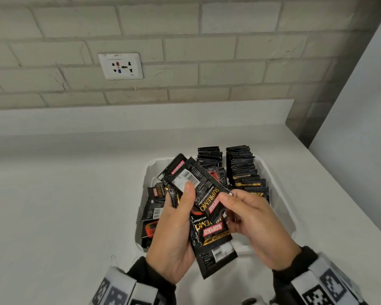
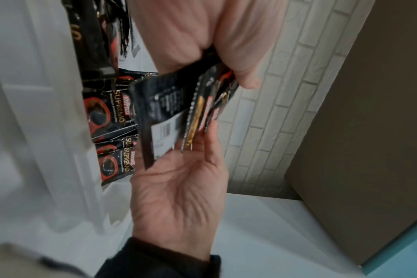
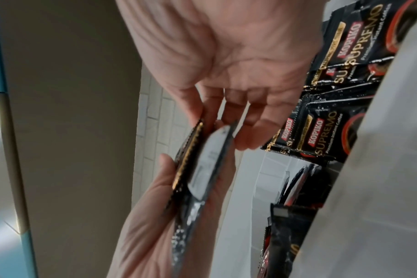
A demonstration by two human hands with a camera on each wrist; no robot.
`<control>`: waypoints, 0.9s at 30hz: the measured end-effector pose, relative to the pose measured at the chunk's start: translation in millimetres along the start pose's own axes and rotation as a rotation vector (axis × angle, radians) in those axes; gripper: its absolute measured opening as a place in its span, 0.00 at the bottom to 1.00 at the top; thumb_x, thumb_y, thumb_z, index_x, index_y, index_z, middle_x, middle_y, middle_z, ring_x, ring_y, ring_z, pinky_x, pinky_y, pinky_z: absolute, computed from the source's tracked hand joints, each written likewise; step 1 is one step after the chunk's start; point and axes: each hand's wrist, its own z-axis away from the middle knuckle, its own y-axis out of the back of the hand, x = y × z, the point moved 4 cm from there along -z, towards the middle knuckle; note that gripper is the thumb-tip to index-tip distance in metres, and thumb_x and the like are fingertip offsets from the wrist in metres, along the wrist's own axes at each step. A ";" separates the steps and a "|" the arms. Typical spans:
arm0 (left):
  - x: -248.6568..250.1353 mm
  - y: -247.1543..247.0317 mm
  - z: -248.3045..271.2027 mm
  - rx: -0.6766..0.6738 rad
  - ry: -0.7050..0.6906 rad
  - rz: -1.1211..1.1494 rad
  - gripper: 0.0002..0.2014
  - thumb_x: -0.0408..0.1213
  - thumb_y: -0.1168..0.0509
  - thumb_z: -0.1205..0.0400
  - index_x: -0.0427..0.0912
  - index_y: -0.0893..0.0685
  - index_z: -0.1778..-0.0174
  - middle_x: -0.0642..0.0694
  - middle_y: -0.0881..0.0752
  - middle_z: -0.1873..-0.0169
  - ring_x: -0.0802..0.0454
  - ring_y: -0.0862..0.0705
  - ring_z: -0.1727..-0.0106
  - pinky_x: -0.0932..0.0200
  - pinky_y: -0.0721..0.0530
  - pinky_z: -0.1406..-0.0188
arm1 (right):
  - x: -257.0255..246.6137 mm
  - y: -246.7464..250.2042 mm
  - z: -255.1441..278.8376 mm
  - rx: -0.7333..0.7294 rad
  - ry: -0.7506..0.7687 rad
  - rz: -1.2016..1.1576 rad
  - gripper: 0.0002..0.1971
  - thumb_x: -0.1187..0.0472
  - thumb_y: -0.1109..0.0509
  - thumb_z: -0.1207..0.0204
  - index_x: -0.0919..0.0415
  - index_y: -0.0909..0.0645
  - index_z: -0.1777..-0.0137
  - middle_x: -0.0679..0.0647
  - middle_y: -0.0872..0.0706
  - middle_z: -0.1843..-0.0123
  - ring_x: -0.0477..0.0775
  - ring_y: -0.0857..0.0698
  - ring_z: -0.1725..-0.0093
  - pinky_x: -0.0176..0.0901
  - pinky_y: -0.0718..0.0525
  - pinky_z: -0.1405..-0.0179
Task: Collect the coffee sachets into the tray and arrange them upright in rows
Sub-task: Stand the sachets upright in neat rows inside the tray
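Left hand (image 1: pixel 174 234) grips a fanned bunch of Kopiko sachets (image 1: pixel 204 208); right hand (image 1: pixel 254 227) pinches one of them. White tray (image 1: pixel 282 208) directly beneath, upright rows (image 1: pixel 242 170) beyond the fingers.

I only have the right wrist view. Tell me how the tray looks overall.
Observer: Two upright rows of sachets stand at the tray's far right; loose sachets lie flat on its left.
Operator: Report what the left hand holds.
Observer: The left hand holds a fanned bundle, thumb on the barcode side.
Operator: Say what's on the wall.
Observer: A white socket sits on the brick wall, left of the tray.
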 end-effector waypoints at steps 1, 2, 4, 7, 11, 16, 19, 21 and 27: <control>-1.4 0.9 0.2 0.001 -0.002 0.015 0.33 0.48 0.29 0.31 0.40 0.25 0.30 0.33 0.15 0.41 0.34 0.16 0.40 0.35 0.18 0.44 | -0.2 -0.6 0.6 0.011 -0.004 0.000 0.11 0.62 0.38 0.21 0.69 0.23 0.62 0.50 0.14 0.71 0.40 0.18 0.74 0.31 0.21 0.76; -2.3 1.0 0.2 0.003 -0.009 0.032 0.36 0.48 0.24 0.34 0.40 0.25 0.31 0.32 0.16 0.40 0.33 0.16 0.41 0.34 0.18 0.44 | 0.1 -0.7 0.6 0.035 -0.004 0.000 0.11 0.62 0.38 0.21 0.68 0.24 0.63 0.49 0.15 0.73 0.40 0.18 0.75 0.31 0.21 0.76; -3.2 1.3 -0.1 0.002 -0.042 0.057 0.34 0.41 0.22 0.34 0.39 0.24 0.32 0.32 0.15 0.42 0.35 0.14 0.44 0.36 0.17 0.45 | -1.0 0.7 -0.1 0.112 0.008 0.003 0.12 0.60 0.37 0.21 0.66 0.23 0.64 0.54 0.16 0.70 0.47 0.18 0.71 0.37 0.19 0.71; -3.0 1.3 -2.3 0.017 -0.082 0.090 0.24 0.29 0.35 0.28 0.41 0.23 0.34 0.36 0.13 0.45 0.40 0.12 0.47 0.43 0.13 0.50 | -5.1 5.2 -2.2 0.218 0.053 0.044 0.14 0.56 0.35 0.23 0.64 0.23 0.67 0.64 0.19 0.65 0.59 0.21 0.64 0.50 0.22 0.61; -0.6 -2.0 -2.1 0.010 -0.104 0.072 0.24 0.29 0.36 0.28 0.43 0.24 0.34 0.37 0.12 0.44 0.40 0.12 0.45 0.43 0.13 0.49 | -6.7 7.2 -4.3 0.247 0.053 0.083 0.15 0.55 0.34 0.24 0.59 0.22 0.71 0.63 0.19 0.66 0.59 0.21 0.65 0.51 0.22 0.60; -4.3 -12.5 -1.4 -0.009 -0.149 -0.079 0.22 0.32 0.35 0.29 0.45 0.22 0.38 0.40 0.11 0.49 0.45 0.11 0.50 0.47 0.13 0.49 | 3.9 -4.0 -4.3 0.344 0.070 -0.099 0.12 0.59 0.36 0.22 0.63 0.22 0.65 0.54 0.16 0.71 0.47 0.19 0.71 0.36 0.19 0.71; -3.9 -16.0 -1.4 -0.013 -0.170 -0.077 0.22 0.31 0.36 0.29 0.43 0.23 0.37 0.40 0.11 0.49 0.46 0.11 0.50 0.50 0.12 0.51 | 3.7 -9.0 -6.0 0.386 0.119 -0.056 0.12 0.59 0.36 0.21 0.61 0.23 0.65 0.52 0.17 0.70 0.49 0.20 0.69 0.40 0.20 0.68; -2.5 -15.4 -1.5 -0.014 -0.170 -0.060 0.23 0.30 0.36 0.28 0.43 0.23 0.36 0.40 0.11 0.49 0.46 0.11 0.50 0.51 0.12 0.52 | 3.0 -8.7 -6.1 0.404 0.148 -0.049 0.09 0.59 0.36 0.21 0.60 0.22 0.62 0.51 0.15 0.67 0.48 0.18 0.67 0.41 0.18 0.65; 2.1 -1.3 -1.8 0.071 -0.116 0.018 0.23 0.31 0.37 0.26 0.40 0.24 0.33 0.39 0.10 0.51 0.45 0.10 0.56 0.48 0.10 0.58 | -13.2 10.4 -4.7 0.498 0.230 -0.291 0.06 0.61 0.38 0.21 0.58 0.28 0.60 0.52 0.15 0.60 0.46 0.16 0.64 0.43 0.18 0.64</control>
